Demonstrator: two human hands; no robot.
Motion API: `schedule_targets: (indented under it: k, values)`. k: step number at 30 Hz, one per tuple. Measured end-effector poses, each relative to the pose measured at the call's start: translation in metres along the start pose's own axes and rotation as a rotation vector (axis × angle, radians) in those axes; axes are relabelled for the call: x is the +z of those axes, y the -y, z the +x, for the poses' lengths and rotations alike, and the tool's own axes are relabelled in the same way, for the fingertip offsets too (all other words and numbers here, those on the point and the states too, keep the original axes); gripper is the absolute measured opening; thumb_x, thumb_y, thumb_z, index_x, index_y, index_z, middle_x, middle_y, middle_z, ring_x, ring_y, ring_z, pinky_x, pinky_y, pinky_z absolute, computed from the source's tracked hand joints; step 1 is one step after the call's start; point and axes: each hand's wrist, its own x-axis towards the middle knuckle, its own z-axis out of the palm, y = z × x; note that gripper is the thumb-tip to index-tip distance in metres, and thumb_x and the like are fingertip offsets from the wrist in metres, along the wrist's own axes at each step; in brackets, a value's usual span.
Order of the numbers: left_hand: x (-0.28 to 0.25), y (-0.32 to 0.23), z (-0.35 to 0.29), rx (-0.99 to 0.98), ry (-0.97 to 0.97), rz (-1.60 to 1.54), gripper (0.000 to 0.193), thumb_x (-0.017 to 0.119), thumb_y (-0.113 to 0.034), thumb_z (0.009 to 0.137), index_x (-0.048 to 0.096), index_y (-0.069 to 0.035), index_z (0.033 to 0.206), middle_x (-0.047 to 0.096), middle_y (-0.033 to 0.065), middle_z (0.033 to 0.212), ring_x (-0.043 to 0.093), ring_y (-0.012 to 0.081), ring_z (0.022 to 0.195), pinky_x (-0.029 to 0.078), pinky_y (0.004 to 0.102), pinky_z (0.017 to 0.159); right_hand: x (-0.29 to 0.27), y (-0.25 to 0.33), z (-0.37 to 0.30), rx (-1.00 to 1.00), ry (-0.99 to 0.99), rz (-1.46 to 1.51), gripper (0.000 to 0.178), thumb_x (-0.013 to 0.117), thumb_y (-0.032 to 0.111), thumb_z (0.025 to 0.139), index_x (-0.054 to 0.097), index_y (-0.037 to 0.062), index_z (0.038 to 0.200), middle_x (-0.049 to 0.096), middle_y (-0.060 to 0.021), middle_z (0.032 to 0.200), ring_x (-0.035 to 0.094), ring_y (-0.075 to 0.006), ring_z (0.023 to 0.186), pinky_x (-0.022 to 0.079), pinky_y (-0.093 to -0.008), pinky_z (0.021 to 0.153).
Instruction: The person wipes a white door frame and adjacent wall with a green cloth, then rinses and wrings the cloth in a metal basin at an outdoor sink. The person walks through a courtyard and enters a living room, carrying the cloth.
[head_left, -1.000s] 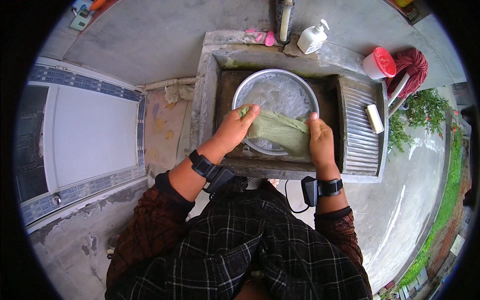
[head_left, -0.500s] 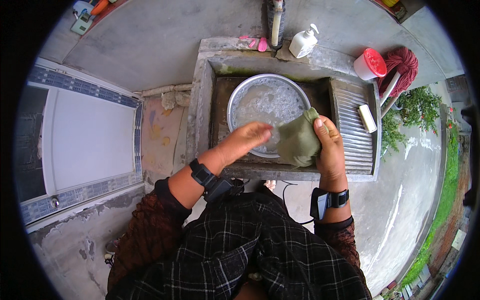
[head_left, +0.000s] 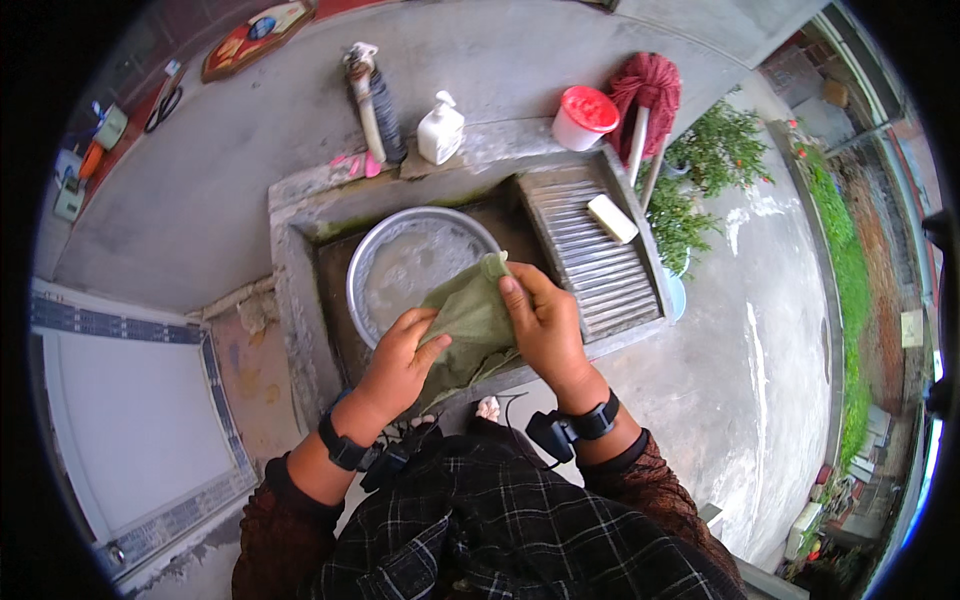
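**Inspector A:** State the cloth's position and the grip.

**Inspector B:** Green cloth (head_left: 472, 312) is up between both hands, overlapping the basin (head_left: 352, 281) at its five o'clock in this view. The left hand (head_left: 398, 364) has thumb and fingers closed on its near-left side; the right hand (head_left: 547, 322) pinches its upper corner. Neither hand is spread. Contact between hanging edge and sink (head_left: 293, 290) cannot be confirmed.

**Inspector A:** Step in hand?

**Inspector B:** In my judgement, handling the cloth by its edges, to open or turn it. Cloudy, sudsy water fills the basin.

**Inspector A:** What does the next move call for?

**Inspector B:** I judge: one pinch kept firm while the other shifts along the edge. The ridged slab (head_left: 603, 283) lies at three o'clock from the basin, untouched, bearing a white block (head_left: 612, 219).
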Motion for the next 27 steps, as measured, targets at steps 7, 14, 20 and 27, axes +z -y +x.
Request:
schedule_targets:
  k: [7, 14, 20, 27]
  values:
    - [-0.006, -0.026, 0.019, 0.094, 0.077, 0.259, 0.042, 0.058, -0.034, 0.101, 0.067, 0.006, 0.109, 0.066, 0.0199, 0.108, 0.063, 0.0416, 0.097, 0.052, 0.0429, 0.084, -0.029, 0.01, 0.004, 0.073, -0.111, -0.042, 0.02, 0.072, 0.012, 0.093, 0.061, 0.0008, 0.105, 0.054, -0.0053, 0.061, 0.047, -0.013, 0.053, 0.04, -0.0313, 0.052]
    - [0.002, -0.023, 0.022, -0.201, 0.038, -0.123, 0.048, 0.047, -0.039, 0.108, 0.065, 0.004, 0.098, 0.067, 0.0111, 0.091, 0.065, 0.0255, 0.084, 0.048, 0.0397, 0.076, -0.04, -0.018, 0.002, 0.048, -0.011, 0.243, 0.032, 0.071, 0.012, 0.096, 0.059, 0.0011, 0.123, 0.065, -0.0026, 0.105, 0.058, -0.0063, 0.086, 0.05, -0.0232, 0.073]
    - [0.022, -0.026, 0.038, -0.487, -0.09, -1.022, 0.054, 0.038, -0.051, 0.108, 0.063, -0.003, 0.115, 0.066, 0.0057, 0.102, 0.064, 0.0135, 0.094, 0.053, 0.0293, 0.086, -0.012, -0.022, -0.028, 0.203, 0.287, 0.423, 0.069, 0.08, 0.032, 0.088, 0.048, 0.0044, 0.143, 0.06, -0.0124, 0.127, 0.06, -0.019, 0.107, 0.051, -0.0312, 0.088]
    - [0.056, -0.021, 0.026, -0.589, 0.065, -1.538, 0.051, 0.053, -0.054, 0.102, 0.059, -0.007, 0.123, 0.064, 0.0033, 0.111, 0.063, 0.0137, 0.101, 0.054, 0.0308, 0.09, 0.02, -0.032, -0.043, 0.282, 0.37, 0.98, 0.084, 0.072, 0.035, 0.092, 0.027, 0.0012, 0.155, 0.047, -0.0121, 0.142, 0.044, -0.021, 0.132, 0.036, -0.035, 0.112]
